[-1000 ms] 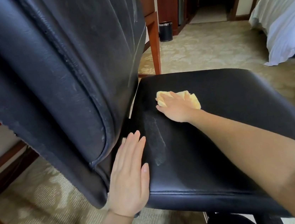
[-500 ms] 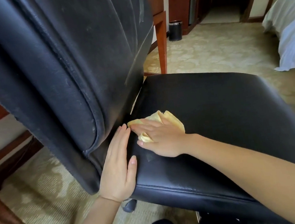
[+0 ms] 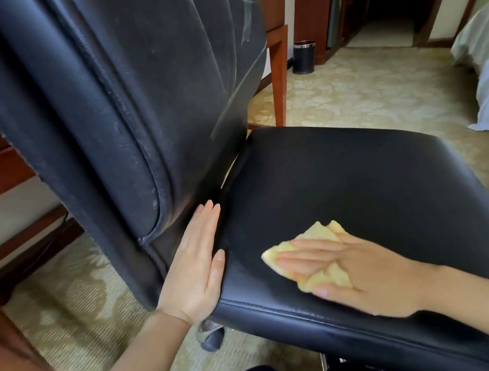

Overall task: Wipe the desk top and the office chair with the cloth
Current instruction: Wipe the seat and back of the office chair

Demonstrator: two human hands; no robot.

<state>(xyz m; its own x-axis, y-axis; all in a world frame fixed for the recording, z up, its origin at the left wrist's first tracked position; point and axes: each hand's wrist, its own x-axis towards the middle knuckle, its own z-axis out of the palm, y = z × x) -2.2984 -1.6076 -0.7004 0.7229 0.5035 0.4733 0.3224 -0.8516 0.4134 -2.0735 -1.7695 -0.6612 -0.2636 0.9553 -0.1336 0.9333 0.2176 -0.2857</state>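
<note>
There is one black office chair [image 3: 133,91], one yellow cloth [image 3: 320,234], two bare hands and one bin. The chair's seat [image 3: 374,175] serves as the landmark.

The cloth lies crumpled flat on the seat, near its front edge. The right hand [image 3: 361,269] lies palm down on the cloth, its fingers straight, close together and pointing toward the seat's left side. It presses the cloth rather than gripping it. The left hand [image 3: 195,271] lies flat against the seat's left edge, where the backrest comes down. Its fingers are straight and together and hold nothing.

Beyond the seat's far left corner stands a wooden leg of the desk [image 3: 278,67]. Farther past that corner is the small dark bin [image 3: 304,57] (what it holds cannot be seen from here). One caster [image 3: 211,337] shows below the seat's front left corner.
</note>
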